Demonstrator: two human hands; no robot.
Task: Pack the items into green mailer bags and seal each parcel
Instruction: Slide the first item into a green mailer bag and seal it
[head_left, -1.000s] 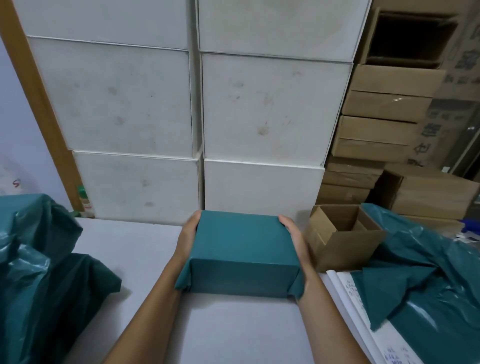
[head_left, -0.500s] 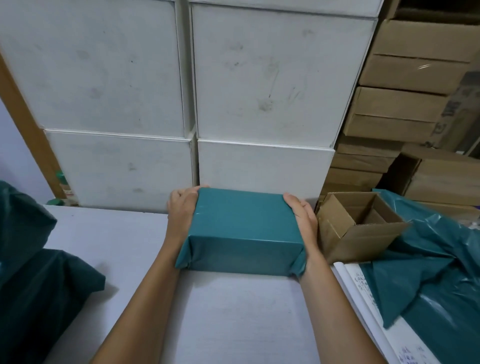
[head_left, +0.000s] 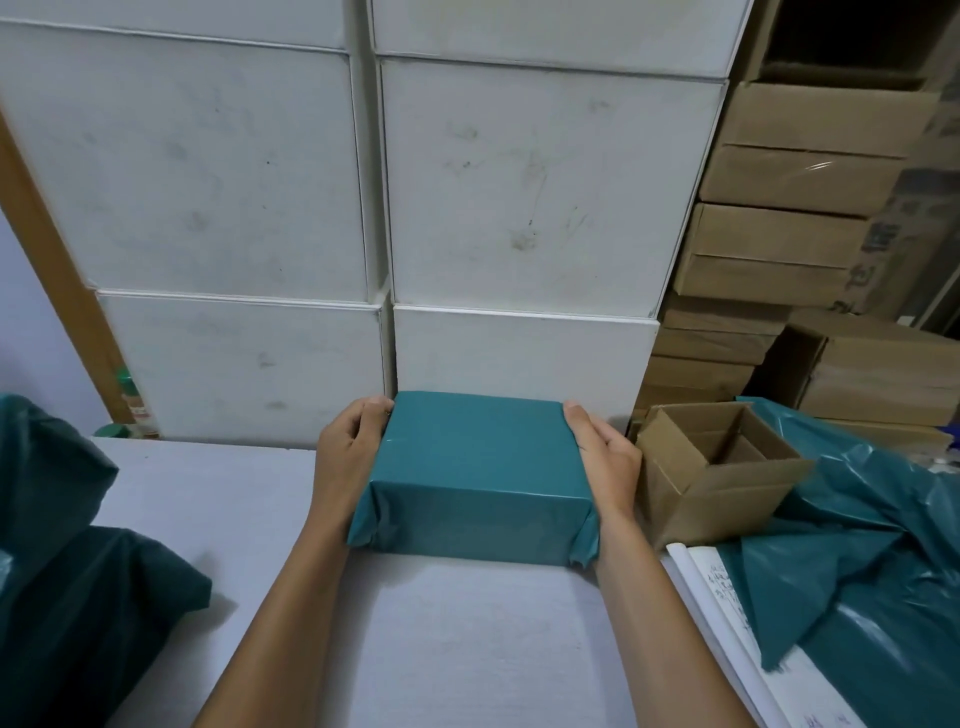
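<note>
- Head view: a box-shaped parcel (head_left: 480, 475) wrapped in smooth, slightly glossy green plastic film sits on the pale, matte table (head_left: 467, 649), with crumpled film tabs at its two near corners.
- The left hand (head_left: 347, 457) presses flat against the parcel's left side, its grip holding the parcel; the right hand (head_left: 608, 460) holds the right side, so the parcel lies squarely between both palms.
- Behind the parcel stand scuffed white boxes (head_left: 540, 192).
- Right of the parcel, just beside the right hand, sits an open brown cardboard box (head_left: 717, 483) with dividers.
- Farther right of the parcel lie crinkled green mailer bags (head_left: 872, 582).
</note>
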